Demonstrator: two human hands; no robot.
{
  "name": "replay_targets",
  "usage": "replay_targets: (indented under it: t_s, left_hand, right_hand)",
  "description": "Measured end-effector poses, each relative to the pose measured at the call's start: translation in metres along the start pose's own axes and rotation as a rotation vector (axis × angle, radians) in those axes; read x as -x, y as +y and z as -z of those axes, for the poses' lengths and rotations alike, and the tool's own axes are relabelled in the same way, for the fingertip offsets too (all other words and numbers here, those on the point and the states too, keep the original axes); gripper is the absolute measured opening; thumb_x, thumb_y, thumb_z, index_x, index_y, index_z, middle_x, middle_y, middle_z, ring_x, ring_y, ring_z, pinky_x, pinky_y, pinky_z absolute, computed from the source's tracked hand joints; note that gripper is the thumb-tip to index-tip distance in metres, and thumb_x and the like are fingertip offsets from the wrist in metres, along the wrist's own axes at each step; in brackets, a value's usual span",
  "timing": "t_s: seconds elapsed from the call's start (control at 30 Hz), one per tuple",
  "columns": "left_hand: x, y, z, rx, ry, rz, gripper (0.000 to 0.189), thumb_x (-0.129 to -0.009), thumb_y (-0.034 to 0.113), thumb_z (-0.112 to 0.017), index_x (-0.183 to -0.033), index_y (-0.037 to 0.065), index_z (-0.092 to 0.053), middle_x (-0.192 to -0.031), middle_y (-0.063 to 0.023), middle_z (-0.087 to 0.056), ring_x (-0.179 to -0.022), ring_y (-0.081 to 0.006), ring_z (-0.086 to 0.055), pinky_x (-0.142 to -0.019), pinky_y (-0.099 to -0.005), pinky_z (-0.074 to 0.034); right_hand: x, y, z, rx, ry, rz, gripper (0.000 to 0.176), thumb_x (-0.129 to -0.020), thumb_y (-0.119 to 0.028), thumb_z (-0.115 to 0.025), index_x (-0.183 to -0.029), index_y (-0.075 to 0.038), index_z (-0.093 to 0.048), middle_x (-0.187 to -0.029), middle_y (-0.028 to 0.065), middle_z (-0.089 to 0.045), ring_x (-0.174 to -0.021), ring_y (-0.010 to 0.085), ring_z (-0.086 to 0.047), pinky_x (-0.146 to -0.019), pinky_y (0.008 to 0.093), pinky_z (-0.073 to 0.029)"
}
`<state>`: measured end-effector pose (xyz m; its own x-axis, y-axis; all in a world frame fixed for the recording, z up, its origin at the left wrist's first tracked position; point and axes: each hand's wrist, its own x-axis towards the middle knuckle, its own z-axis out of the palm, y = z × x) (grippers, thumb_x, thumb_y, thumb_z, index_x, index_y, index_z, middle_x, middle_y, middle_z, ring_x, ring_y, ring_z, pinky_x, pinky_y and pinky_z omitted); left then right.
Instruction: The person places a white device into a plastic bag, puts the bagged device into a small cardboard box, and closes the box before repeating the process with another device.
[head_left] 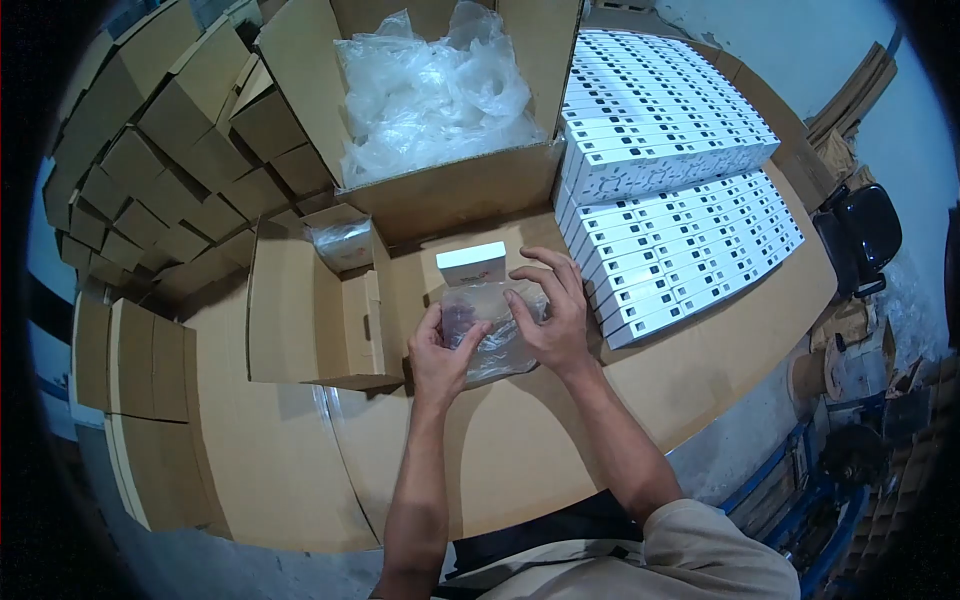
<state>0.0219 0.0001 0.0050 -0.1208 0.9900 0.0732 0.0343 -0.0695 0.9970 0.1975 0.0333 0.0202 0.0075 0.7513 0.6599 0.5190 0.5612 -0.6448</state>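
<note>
A small white box (472, 262) pokes out of the top of a clear plastic bag (505, 345) just above the cardboard-covered table. My left hand (438, 352) grips the bag's left side, thumb lying over its front. On the other side is my right hand (556, 312), its fingers apart and curved, with the thumb tip over the bag near its upper right edge. The lower part of the bag hangs loose and crumpled toward me.
An open cardboard box (330, 320) with plastic in its far end stands left. Behind is a large carton (470, 195) of clear plastic bags (435, 95). White boxes (690, 240) are stacked in rows right, brown cartons (150, 170) at far left. A black chair (862, 235) stands beyond the table.
</note>
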Motion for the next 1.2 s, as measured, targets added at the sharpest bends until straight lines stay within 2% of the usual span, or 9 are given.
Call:
replay_targets:
  t_s: [0.43, 0.73, 0.87, 0.97, 1.2]
  left_hand:
    - [-0.002, -0.006, 0.002, -0.025, 0.035, -0.005, 0.029, -0.086, 0.009, -0.083, -0.107, 0.000, -0.065, -0.097, -0.0068, -0.074, -0.089, -0.0123, -0.069, -0.080, -0.0293, -0.055]
    - [0.001, -0.012, -0.001, -0.081, 0.002, -0.028, 0.029, -0.085, 0.008, -0.083, -0.107, 0.000, -0.066, -0.096, -0.0094, -0.074, -0.089, -0.0149, -0.071, -0.078, -0.0308, -0.057]
    - [0.006, -0.004, -0.004, -0.209, -0.055, -0.029, 0.028, -0.087, 0.002, -0.078, -0.110, 0.001, -0.064, -0.100, -0.0062, -0.071, -0.092, -0.0126, -0.067, -0.082, -0.0298, -0.055]
    - [0.007, -0.003, -0.009, -0.183, -0.039, -0.101, 0.032, -0.081, 0.005, -0.082, -0.109, 0.000, -0.066, -0.094, -0.0125, -0.075, -0.087, -0.0164, -0.073, -0.076, -0.0336, -0.057]
    - [0.007, -0.002, -0.009, -0.237, -0.037, -0.114, 0.030, -0.082, 0.005, -0.081, -0.108, 0.002, -0.067, -0.094, -0.0122, -0.075, -0.086, -0.0198, -0.074, -0.077, -0.0348, -0.058]
  right_hand:
    - [0.001, 0.001, 0.003, 0.053, -0.017, 0.066, 0.017, -0.079, -0.007, -0.082, -0.093, -0.007, -0.073, -0.124, 0.0093, -0.066, -0.119, 0.0321, -0.057, -0.103, 0.0455, -0.043]
    - [0.001, -0.006, 0.002, 0.083, -0.033, 0.103, 0.034, -0.075, -0.013, -0.085, -0.108, -0.013, -0.075, -0.133, 0.0083, -0.062, -0.125, 0.0306, -0.053, -0.106, 0.0451, -0.039]
    - [0.003, -0.006, 0.002, 0.091, -0.051, 0.120, 0.032, -0.074, -0.015, -0.085, -0.105, -0.014, -0.076, -0.135, 0.0069, -0.061, -0.128, 0.0300, -0.050, -0.108, 0.0456, -0.037]
    - [0.003, -0.004, 0.003, 0.093, -0.057, 0.118, 0.029, -0.074, -0.015, -0.085, -0.101, -0.013, -0.076, -0.135, 0.0062, -0.061, -0.128, 0.0300, -0.050, -0.107, 0.0457, -0.037]
    - [0.002, -0.008, 0.003, 0.085, -0.068, 0.092, 0.024, -0.075, -0.016, -0.084, -0.097, -0.012, -0.075, -0.134, 0.0056, -0.061, -0.127, 0.0295, -0.051, -0.106, 0.0456, -0.037]
